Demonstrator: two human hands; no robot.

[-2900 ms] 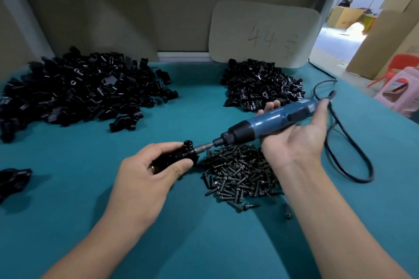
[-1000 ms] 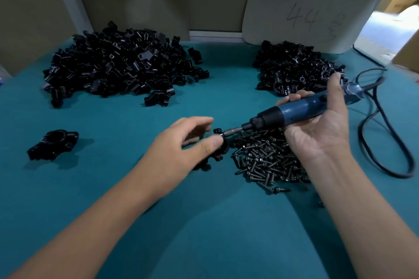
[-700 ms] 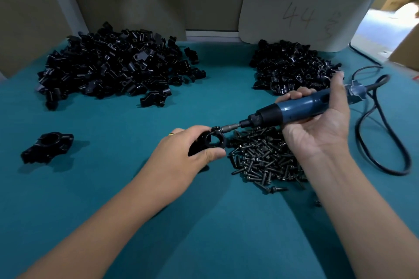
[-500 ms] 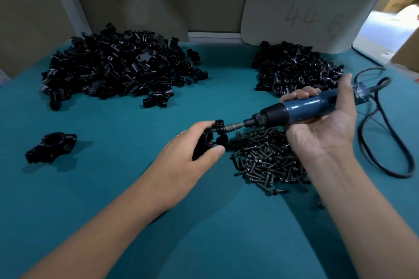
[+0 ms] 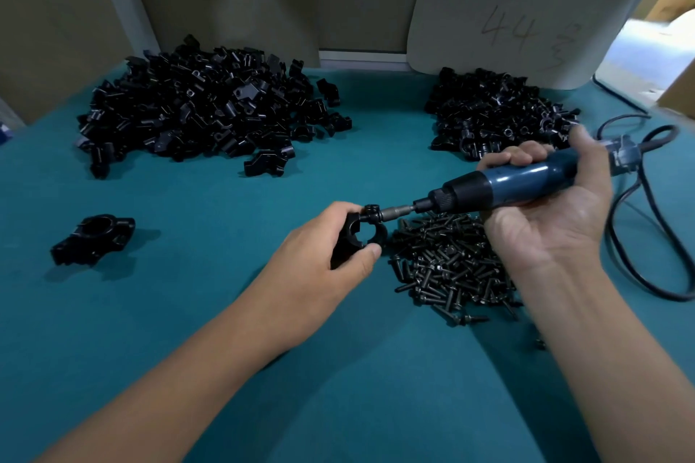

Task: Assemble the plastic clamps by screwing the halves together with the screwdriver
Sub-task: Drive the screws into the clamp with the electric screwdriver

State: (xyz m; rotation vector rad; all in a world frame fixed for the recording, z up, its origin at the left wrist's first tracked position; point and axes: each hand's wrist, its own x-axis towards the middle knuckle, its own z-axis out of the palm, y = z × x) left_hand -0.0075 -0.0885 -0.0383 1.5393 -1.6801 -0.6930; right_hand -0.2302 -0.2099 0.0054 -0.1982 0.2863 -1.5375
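gripping the clamp (image 5: 359, 237) above the desk (image 5: 210, 312), the left hand (image 5: 319, 267) holds it with fingers curled round the body. the screwdriver (image 5: 504, 186), fingers of the right hand (image 5: 545, 214) wrapped round it, lies nearly level, its bit meeting the clamp's upper right lug. board (image 5: 515, 19) behind reads "44".
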